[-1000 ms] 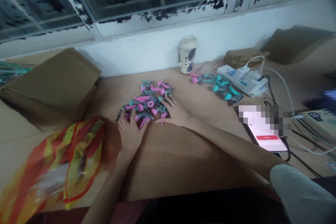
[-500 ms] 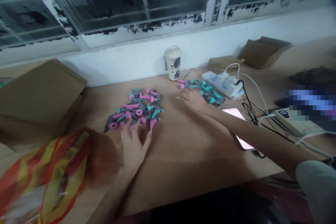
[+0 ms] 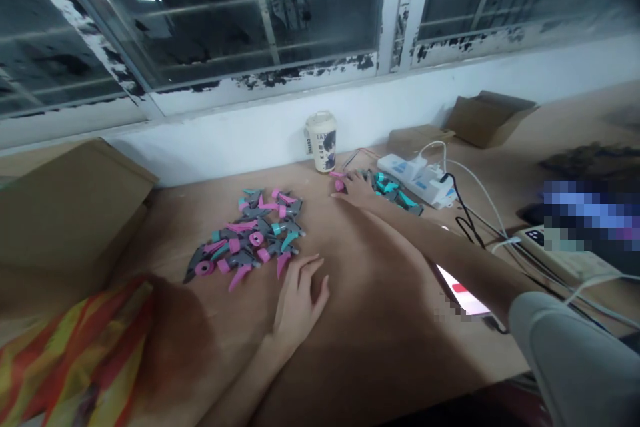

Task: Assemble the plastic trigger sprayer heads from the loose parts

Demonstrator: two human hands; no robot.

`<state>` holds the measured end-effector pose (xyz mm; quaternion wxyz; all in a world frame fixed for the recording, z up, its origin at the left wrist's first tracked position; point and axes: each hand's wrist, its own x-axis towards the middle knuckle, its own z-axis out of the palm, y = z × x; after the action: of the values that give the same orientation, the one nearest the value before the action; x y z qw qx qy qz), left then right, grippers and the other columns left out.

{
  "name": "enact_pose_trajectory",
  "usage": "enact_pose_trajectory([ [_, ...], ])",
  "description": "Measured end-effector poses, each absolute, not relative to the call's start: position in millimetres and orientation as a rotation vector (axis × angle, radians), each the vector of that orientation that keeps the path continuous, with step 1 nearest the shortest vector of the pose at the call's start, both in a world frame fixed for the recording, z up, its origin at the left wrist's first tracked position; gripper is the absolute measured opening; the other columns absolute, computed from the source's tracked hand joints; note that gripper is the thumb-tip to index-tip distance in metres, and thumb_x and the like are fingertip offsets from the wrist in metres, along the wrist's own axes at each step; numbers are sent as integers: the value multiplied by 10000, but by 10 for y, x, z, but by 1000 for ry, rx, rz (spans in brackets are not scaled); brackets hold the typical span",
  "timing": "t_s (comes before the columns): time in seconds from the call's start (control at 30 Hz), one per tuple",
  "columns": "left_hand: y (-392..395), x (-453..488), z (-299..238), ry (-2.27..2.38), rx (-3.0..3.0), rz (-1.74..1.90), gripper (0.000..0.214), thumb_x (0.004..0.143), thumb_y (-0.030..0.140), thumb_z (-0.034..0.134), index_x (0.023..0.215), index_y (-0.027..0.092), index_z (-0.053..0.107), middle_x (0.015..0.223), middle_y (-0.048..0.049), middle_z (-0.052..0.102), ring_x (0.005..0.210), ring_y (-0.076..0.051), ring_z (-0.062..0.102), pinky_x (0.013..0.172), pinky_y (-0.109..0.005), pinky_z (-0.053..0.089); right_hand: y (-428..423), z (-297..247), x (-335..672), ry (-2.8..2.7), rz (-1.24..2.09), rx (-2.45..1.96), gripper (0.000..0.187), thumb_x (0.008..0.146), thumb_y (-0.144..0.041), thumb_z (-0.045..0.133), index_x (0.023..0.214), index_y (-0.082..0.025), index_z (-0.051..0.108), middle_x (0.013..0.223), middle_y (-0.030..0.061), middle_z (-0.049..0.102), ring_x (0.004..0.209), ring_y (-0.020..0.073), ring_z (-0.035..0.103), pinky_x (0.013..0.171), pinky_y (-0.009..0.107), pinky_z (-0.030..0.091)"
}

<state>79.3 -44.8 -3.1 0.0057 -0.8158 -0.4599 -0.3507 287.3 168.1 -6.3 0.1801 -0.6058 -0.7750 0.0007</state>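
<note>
Brown cardboard forms the box (image 3: pixel 65 220) at far left, set back near the wall (image 3: pixel 225 140), I judge, so that it stays out of the arms' way; in front of it lies an orange-and-yellow bag (image 3: pixel 85 347), slack and blurred in my feed; next comes the larger heap of spray heads (image 3: pixel 247 225), pink, teal and grey, loose on the table (image 3: pixel 380 320), probably kept central so either arm can reach it; just beside its near right edge I have the left hand (image 3: pixel 300 293), fingers loosely bent and apart, nothing in its grasp that I can see; beyond, a lidded cup (image 3: pixel 323 143) stands upright by the wall, likely there to escape a knock; the right hand (image 3: pixel 361 193) lies over the left end of the smaller group of spray heads (image 3: pixel 393 190), and whether its fingers grip one I cannot tell; that group sits just beside a white power strip (image 3: pixel 415 180), placed, I take it, so the cables (image 3: pixel 511 240) can run right; the phone (image 3: pixel 470 300) lies nearer me, partly hidden by the right forearm (image 3: pixel 440 247).
</note>
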Motion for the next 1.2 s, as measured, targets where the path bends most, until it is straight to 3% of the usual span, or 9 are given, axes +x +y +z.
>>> enact_pose_trajectory([
  [0.13,-467,746,-57,-1525,-2502,-1146,287,843,208,530,1126,192,490,1073,-90,539,1043,-210,548,918,-392,478,1358,-76,2933,-2284,30,-1582,594,825,-610,437,1321,-284,437,1428,80,369,1303,307,322,1022,514,296],
  [0.23,-431,736,-72,-1570,-2488,-1183,258,854,229,524,1109,201,501,1062,-81,542,1038,-208,550,915,-382,473,1141,-17,3116,-2310,5,-1518,645,816,-651,402,1339,-274,417,1453,63,332,1331,281,284,1071,446,254],
  [0.43,182,1130,-32,-1550,-2504,-1107,341,888,329,463,1178,152,498,1200,-137,511,1148,-249,480,994,-422,396,1142,-44,3645,-2075,34,-1802,841,791,-727,301,1368,-119,376,1474,184,245,1355,380,179,1068,526,194],
  [0.6,860,1637,65,-1651,-2409,-924,440,914,390,371,1223,128,540,1352,-177,429,1254,-311,389,1037,-453,326,1364,-106,3711,-2114,89,-1791,934,700,-793,380,1405,-184,316,1492,130,240,1361,353,201,1081,495,198],
  [0.73,1130,1695,57,-1848,-2394,-803,470,933,389,287,1265,154,524,1397,-157,411,1300,-338,340,1039,-515,296,1365,-104,3542,-2115,133,-1778,886,709,-803,334,1368,-213,395,1499,113,229,1367,357,188,1080,525,179],
  [0.87,1208,1519,-14,-1863,-2404,-786,496,949,374,209,1277,150,507,1358,-143,471,1306,-301,346,1058,-506,271,1167,-108,3299,-2142,179,-1686,783,734,-787,315,1313,-283,467,1500,62,245,1380,296,191,1101,479,183],
  [1.07,1183,1454,-30,-1840,-2405,-789,493,935,429,257,1289,182,495,1369,-139,459,1299,-298,361,1056,-485,284,845,16,3110,-2224,285,-1409,739,804,-718,296,1350,-236,418,1487,92,272,1383,273,197,1103,478,202],
  [1.2,1176,1589,-39,-1829,-2405,-733,516,922,471,272,1331,215,453,1405,-136,408,1314,-318,332,1052,-517,277,619,150,3361,-2254,290,-1497,858,763,-755,324,1410,-191,304,1486,134,257,1379,306,193,1095,510,208],
])
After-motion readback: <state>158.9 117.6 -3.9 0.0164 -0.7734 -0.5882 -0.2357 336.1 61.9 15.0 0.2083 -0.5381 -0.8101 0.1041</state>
